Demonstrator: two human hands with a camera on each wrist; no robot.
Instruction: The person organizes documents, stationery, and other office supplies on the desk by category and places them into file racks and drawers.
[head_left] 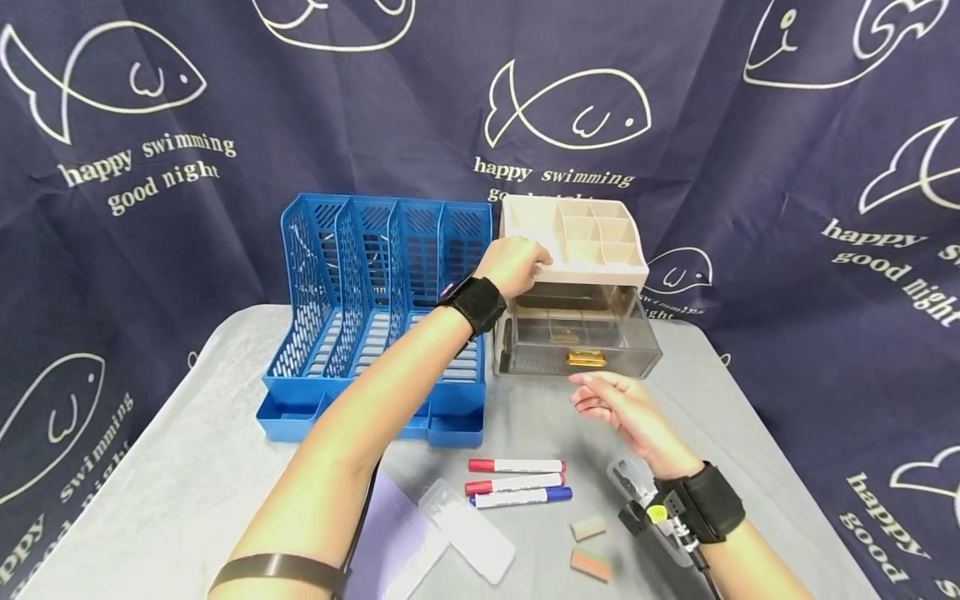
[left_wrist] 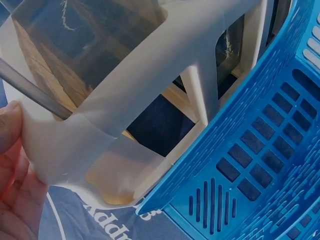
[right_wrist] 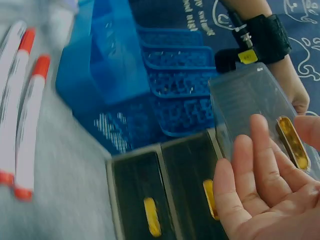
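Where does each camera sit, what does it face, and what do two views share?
Head: on the person's head, facing forward and down at the table; left hand, right hand and both forearms show.
Left wrist: on that wrist, facing the cream drawer organizer beside the blue file rack; part of the left hand shows.
Right wrist: on that wrist, facing the pulled-out drawer; the right hand and the left arm's black wristband show.
Shared by head and right wrist: two red markers.
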